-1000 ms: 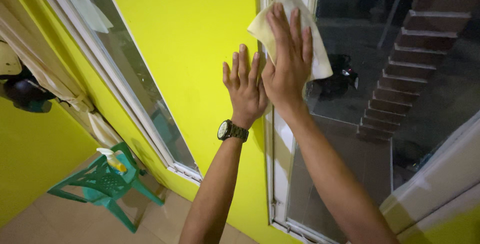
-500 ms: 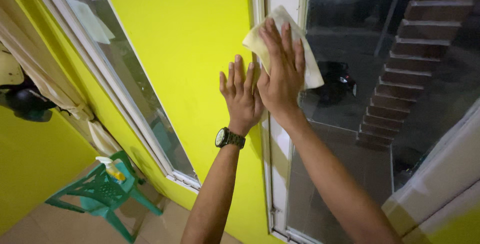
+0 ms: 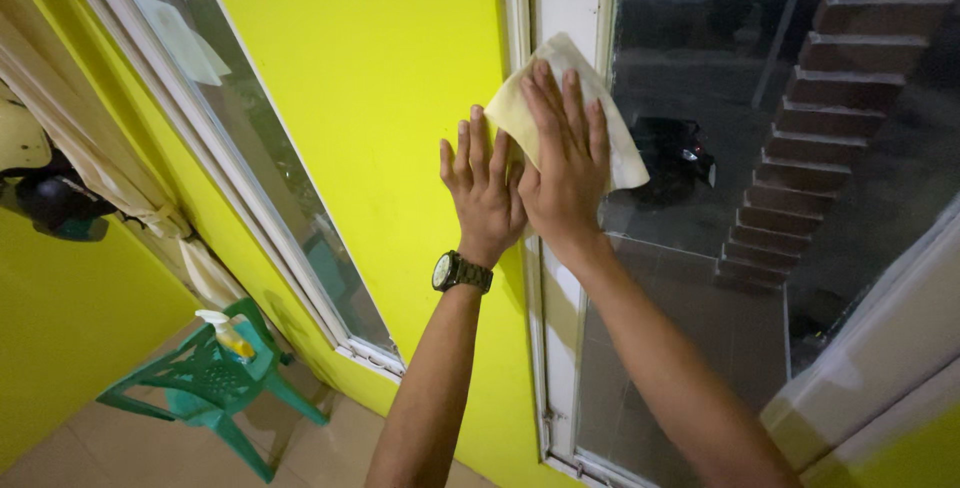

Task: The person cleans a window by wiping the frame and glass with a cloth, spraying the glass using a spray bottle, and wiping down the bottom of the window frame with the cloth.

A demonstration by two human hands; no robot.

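My right hand (image 3: 562,163) lies flat over a pale yellow cloth (image 3: 620,153), pressing it against the white window frame (image 3: 570,8) and the edge of the dark glass pane (image 3: 760,98). My left hand (image 3: 483,186) rests flat with fingers spread on the bright yellow wall (image 3: 380,68) just left of the frame, touching the side of my right hand. A dark wristwatch (image 3: 458,272) sits on my left wrist. Most of the cloth is hidden under my right palm.
A second white-framed window (image 3: 240,158) runs along the wall to the left. Below it stands a green plastic chair (image 3: 205,383) with a spray bottle (image 3: 226,333) on its seat. Brick steps (image 3: 810,158) show through the glass. Tan floor tiles lie below.
My right hand has slid the cloth down the frame from its higher position a second ago. My left hand stays flat on the wall, having shifted down slightly with it.
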